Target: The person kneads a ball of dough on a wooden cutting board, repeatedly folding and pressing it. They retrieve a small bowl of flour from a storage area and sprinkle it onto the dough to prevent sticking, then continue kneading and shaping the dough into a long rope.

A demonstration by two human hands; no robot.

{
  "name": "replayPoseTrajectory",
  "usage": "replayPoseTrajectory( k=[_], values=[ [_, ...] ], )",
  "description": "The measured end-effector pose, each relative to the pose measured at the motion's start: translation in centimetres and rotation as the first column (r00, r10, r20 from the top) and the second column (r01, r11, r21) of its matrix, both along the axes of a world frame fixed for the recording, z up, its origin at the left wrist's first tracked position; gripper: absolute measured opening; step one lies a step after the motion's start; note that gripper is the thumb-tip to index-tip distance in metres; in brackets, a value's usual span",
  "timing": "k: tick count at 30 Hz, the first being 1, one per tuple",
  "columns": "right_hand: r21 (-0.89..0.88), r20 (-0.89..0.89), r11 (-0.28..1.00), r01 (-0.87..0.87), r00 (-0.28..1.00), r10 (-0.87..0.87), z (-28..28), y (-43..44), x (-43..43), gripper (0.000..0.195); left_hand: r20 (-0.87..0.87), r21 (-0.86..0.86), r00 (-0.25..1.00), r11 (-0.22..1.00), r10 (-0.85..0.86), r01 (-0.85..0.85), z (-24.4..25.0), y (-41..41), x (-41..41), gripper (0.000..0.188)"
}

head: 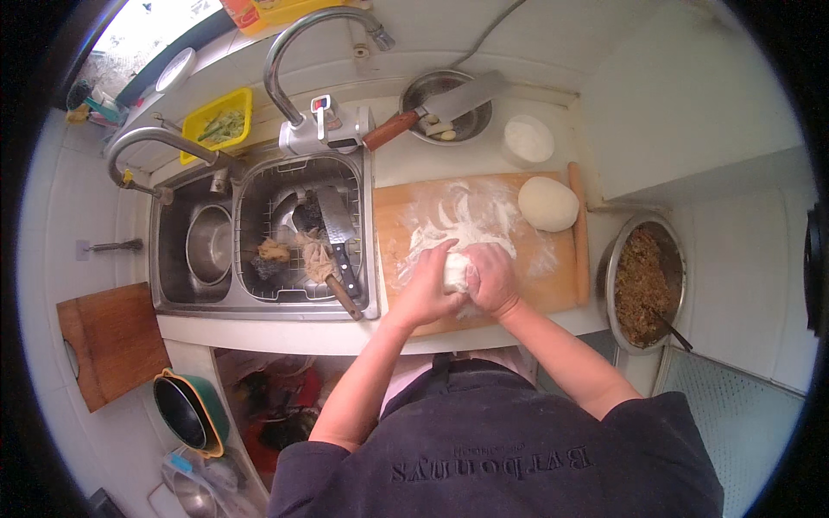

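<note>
A piece of white dough (456, 272) is held between my two hands over a floured wooden board (401, 207). My left hand (429, 285) curves around its left side, the thumb below it and the fingers above. From the right, my right hand (493, 277) grips the same dough, its fingers curled over that side. Loose flour (463, 220) is spread on the board just beyond the hands. A larger round ball of dough (548, 204) rests at the board's far right corner. Beside it, a wooden rolling pin (579, 233) lies along the right edge.
Behind the board are a tub of white powder (528, 140) and a metal bowl (414, 97) with a cleaver (463, 95) across it. A bowl of filling (644, 285) stands right. Left, the sink (265, 311) holds a knife (337, 223); a faucet (275, 58) arches behind.
</note>
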State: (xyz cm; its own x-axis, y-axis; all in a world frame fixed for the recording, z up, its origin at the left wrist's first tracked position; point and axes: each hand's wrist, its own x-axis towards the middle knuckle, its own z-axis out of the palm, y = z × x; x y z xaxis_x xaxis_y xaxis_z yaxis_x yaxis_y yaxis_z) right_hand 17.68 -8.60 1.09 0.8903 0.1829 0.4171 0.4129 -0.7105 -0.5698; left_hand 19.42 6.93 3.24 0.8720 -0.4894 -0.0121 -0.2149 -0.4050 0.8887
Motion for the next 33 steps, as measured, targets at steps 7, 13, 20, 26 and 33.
replayPoseTrajectory(
  k=[7, 13, 20, 26, 33],
  values=[
    [-0.078, 0.016, 0.994, 0.075, 0.997, -0.074, -2.9, -0.2, 2.6, 0.021, 0.242, 0.305, 0.934, 0.893, 0.262, -0.330, -2.2, -3.0, -0.4, 0.046],
    [-0.088, -0.186, 0.976, 0.200, 0.959, -0.214, -3.0, -0.1, 5.2, 0.019, 0.114, 0.493, 0.966, 0.832, 0.230, -0.256, -1.5, -3.8, 3.4, 0.037],
    [0.148, -0.500, 0.941, 0.304, 0.844, -0.194, 1.3, -1.2, 3.4, 0.021, 0.082, 0.090, 0.994, 0.994, -0.075, 0.067, 1.7, -2.0, 2.4, 0.072],
    [-0.084, -0.112, 0.992, -0.094, 0.990, 0.084, 0.4, -2.2, 0.3, 0.021, 0.066, 0.162, 0.987, 0.975, 0.144, -0.153, -2.0, -1.6, -1.3, 0.074],
    [-0.134, -0.058, 0.987, -0.088, 0.995, 0.081, -2.8, -2.5, 3.1, 0.022, 0.024, 0.306, 0.948, 0.901, 0.317, -0.308, -2.6, -3.8, -1.8, 0.058]
  ],
)
